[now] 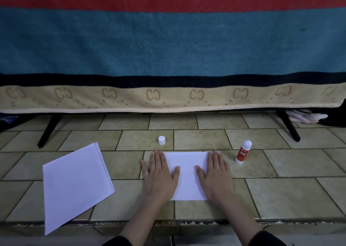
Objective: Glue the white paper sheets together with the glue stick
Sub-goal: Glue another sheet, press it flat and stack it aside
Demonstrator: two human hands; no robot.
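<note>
While both palms press flat and open on the white sheets near the tiled floor's front edge, left hand and right hand hold nothing. Left lies a spare paper stack. Just beyond the right hand's fingertips stands the glue stick, upright, red-labelled, seemingly uncapped; its cap sits farther back.

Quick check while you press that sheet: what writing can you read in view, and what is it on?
"GLUE STICK": white letters on the red label of the glue stick, standing right of the right hand.
Small mark above it: too blurred to read.
"CC": repeated monogram along the beige border of the blanket.
Paper sheets, cap: no text.
</note>
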